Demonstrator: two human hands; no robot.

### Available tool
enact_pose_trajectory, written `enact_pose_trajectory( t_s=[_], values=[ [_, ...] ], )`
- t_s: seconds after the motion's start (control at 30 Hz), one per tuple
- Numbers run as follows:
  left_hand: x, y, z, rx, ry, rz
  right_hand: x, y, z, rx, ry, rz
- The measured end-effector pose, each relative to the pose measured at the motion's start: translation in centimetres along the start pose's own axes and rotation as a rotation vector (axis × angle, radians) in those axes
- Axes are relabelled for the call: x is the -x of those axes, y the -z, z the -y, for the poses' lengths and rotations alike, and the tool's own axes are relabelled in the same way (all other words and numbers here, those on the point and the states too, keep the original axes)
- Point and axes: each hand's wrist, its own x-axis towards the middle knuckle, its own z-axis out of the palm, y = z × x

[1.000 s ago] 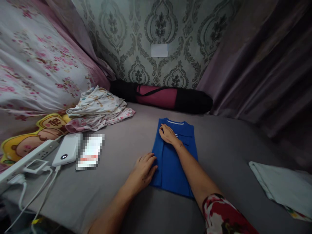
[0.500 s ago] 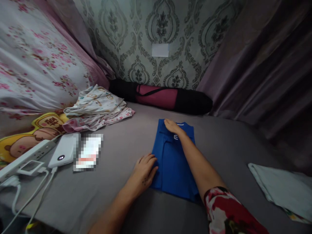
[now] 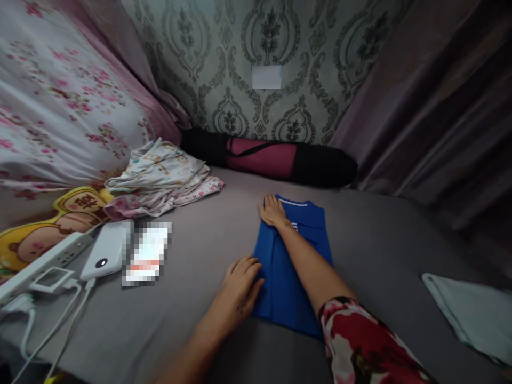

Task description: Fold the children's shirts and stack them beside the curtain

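A blue shirt lies on the grey bedsheet, its sides folded inward and its neckline at the far end. My right hand rests flat on its far left corner, fingers stretched out. That forearm crosses over the shirt and hides part of the white print on the chest. At the shirt's near left edge lies my left hand, fingers extended with the tips touching the cloth. Neither hand grips anything.
A black and maroon long bag lies along the wall. Left are crumpled patterned clothes, a yellow cushion, a power strip, a white power bank and a blurred-out phone. Right is a folded pale cloth.
My right hand moved right across the shirt's top near the collar, then back to its far left corner. My left hand has stayed at the left edge. The view has shifted slightly.
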Motion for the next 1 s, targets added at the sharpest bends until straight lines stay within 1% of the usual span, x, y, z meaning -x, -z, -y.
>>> enact_pose_trajectory(
  t_s=[0.07,0.17,0.27,0.33,0.4,0.5,0.6,0.7,0.77,0.87,0.93,1.0],
  values=[
    [0.0,0.1,-0.1,0.003,0.006,0.007,0.1,-0.3,-0.1,-0.006,0.008,-0.018],
    [0.0,0.3,-0.1,0.006,0.004,0.013,0.3,0.1,-0.2,-0.025,0.028,-0.031],
    [0.0,0.4,-0.1,0.005,0.000,0.011,0.4,1.0,-0.4,-0.063,0.037,0.023],
    [0.0,0.3,0.0,0.007,-0.007,0.001,0.6,1.5,-0.6,-0.082,0.047,0.035],
    [0.0,0.2,0.1,0.010,-0.015,-0.011,1.0,1.5,-0.8,-0.077,0.053,-0.006],
    [0.0,0.0,0.1,0.014,-0.018,-0.033,1.9,0.7,-0.9,-0.055,0.044,-0.057],
    [0.0,0.0,0.1,0.020,-0.007,-0.026,2.6,-0.4,-0.8,-0.041,0.025,-0.062],
    [-0.1,0.2,0.2,0.033,0.020,-0.035,2.7,-0.8,-0.7,-0.045,0.030,-0.093],
    [-0.2,0.3,0.4,0.048,0.033,-0.052,2.7,-0.5,-0.7,-0.060,0.035,-0.103],
    [-0.4,0.6,0.6,0.078,0.052,-0.094,2.9,0.4,-0.8,-0.099,0.044,-0.061],
    [-0.6,0.8,0.6,0.099,0.074,-0.131,3.5,0.9,-0.8,-0.112,0.047,-0.036],
    [-0.8,1.1,0.5,0.129,0.096,-0.136,4.6,0.9,-0.6,-0.103,0.043,-0.039]
  ],
)
